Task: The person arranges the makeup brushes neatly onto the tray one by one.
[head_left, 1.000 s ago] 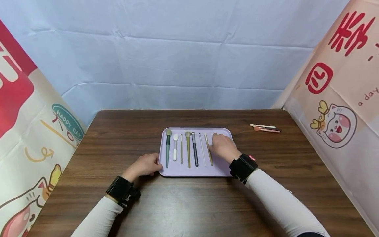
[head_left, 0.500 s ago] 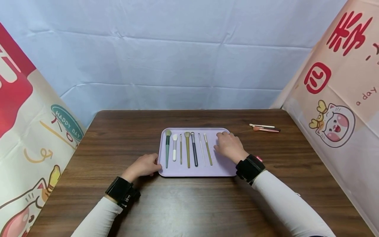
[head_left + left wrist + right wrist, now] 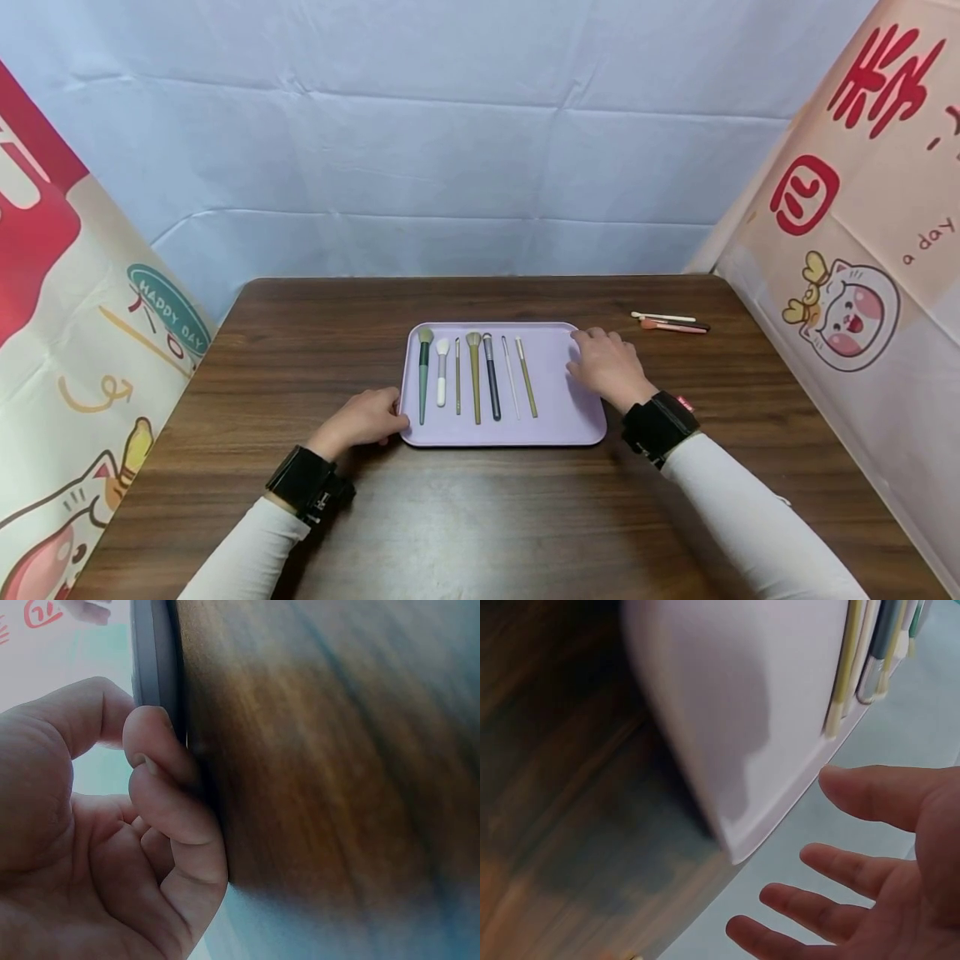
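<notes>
A lilac tray [image 3: 566, 408] holds several makeup brushes laid side by side. From the left come a dark green brush [image 3: 423, 382], a white-handled brush [image 3: 441, 387], a thin brown one, an olive one, a dark grey brush [image 3: 492, 383], a thin white one and a slim olive brush [image 3: 528, 383] with a pale tip. My left hand [image 3: 366, 418] pinches the tray's left rim near its front corner; in the left wrist view the thumb and bent fingers meet at the edge. Over the tray's right edge hovers my right hand [image 3: 611, 368], its fingers [image 3: 840, 868] spread and holding nothing.
Several loose brushes [image 3: 671, 323], one white, one dark and one pink, lie in a small bunch at the back right of the brown wooden table [image 3: 480, 517]. Printed cloth [image 3: 847, 292] hangs at both sides, and a pale sheet [image 3: 450, 167] closes off the back.
My right hand has moved right, away from the slim olive brush, which now lies uncovered on the tray. The left hand has stayed at the tray's rim.
</notes>
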A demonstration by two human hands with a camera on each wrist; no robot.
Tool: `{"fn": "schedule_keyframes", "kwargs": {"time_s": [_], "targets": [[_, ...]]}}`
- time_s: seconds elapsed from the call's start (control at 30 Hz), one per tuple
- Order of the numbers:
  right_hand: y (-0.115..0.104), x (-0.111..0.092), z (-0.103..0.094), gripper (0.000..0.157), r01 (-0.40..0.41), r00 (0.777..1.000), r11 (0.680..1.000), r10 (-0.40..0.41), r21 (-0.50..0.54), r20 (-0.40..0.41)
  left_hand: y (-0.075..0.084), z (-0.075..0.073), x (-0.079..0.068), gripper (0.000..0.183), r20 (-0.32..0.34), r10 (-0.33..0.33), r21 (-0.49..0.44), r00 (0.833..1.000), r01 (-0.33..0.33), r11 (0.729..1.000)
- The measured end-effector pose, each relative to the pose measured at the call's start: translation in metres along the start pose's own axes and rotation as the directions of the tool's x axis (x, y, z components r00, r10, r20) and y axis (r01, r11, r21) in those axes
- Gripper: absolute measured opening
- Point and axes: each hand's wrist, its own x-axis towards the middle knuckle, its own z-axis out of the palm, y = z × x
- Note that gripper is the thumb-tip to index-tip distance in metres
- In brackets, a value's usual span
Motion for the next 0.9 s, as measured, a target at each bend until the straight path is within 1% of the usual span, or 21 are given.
{"fn": "schedule_keyframes", "kwargs": {"time_s": [0.3, 0.6, 0.9], "targets": [[0.028, -0.003, -0.002, 0.056, 0.002, 1.0, 0.998, 0.0, 0.063, -0.026, 0.0, 0.0, 0.001, 0.012, 0.004, -0.007, 0.0, 1.0, 0.007, 1.0], [0.051, -0.003, -0.001, 0.057, -0.019, 1.0, 0.997, 0.019, 0.081, 0.006, 0.001, -0.001, 0.0, 0.011, 0.001, -0.003, -0.002, 1.0, 0.003, 1.0], [0.073, -0.003, -0.001, 0.058, -0.039, 0.999, 0.996, 0.038, 0.086, 0.007, 0.002, -0.001, -0.001, 0.011, -0.004, 0.002, 0.0, 1.0, -0.002, 1.0]]}}
